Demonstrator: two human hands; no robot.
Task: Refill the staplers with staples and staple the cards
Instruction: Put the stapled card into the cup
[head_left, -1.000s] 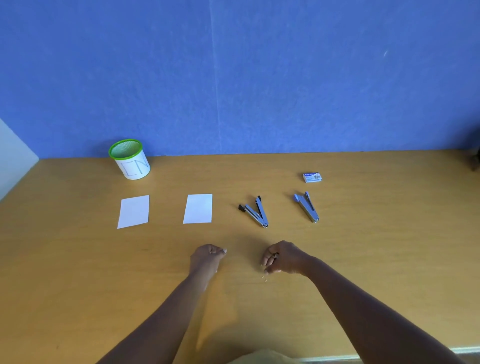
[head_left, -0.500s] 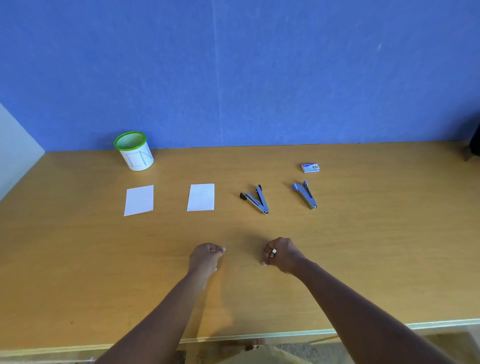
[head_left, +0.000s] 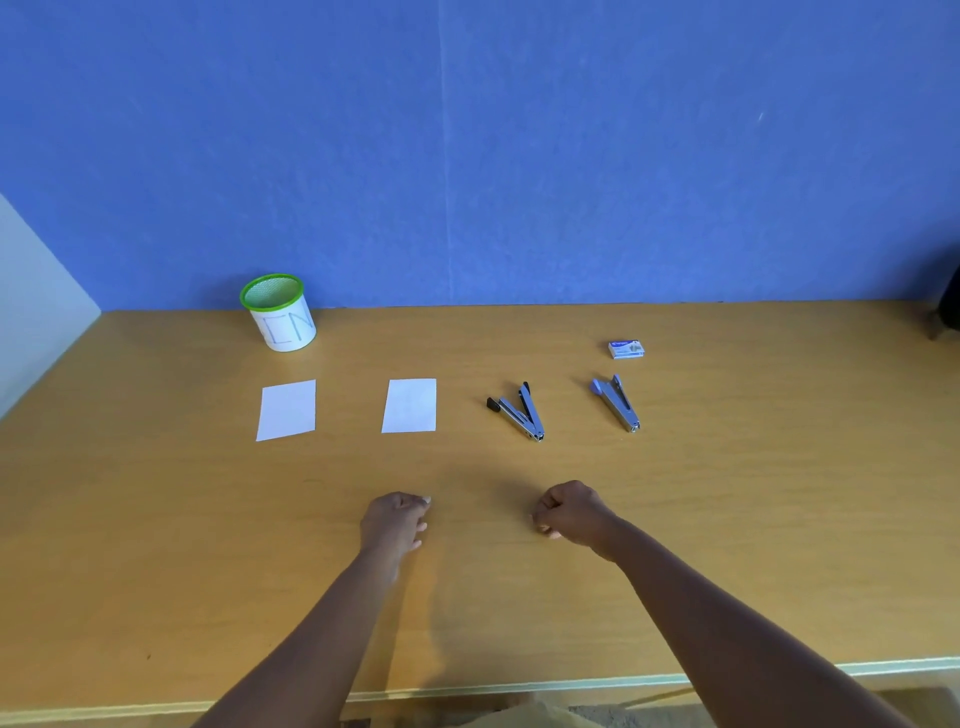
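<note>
Left hand (head_left: 395, 519) lying curled, gripping nothing visible, lower centre on yellow wooden surface (head_left: 156, 545); right hand (head_left: 571, 512) sitting fisted beside, contents impossible to tell. Black-handled metal stapler (head_left: 517, 413) and blue-handled metal stapler (head_left: 615, 402) lying hinged open, centre right.

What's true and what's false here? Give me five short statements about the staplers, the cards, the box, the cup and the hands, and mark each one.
1. The black stapler lies swung open in a V. True.
2. The staple box sits between the two cards. False: it lies behind the blue stapler, at the right.
3. The left card and the right card lie flat and apart. True.
4. The right hand grips a stapler. False: it is curled, nearer the person than both staplers, touching neither.
5. The cup stands beside the staple box. False: it stands at the back left, behind the left card.
</note>
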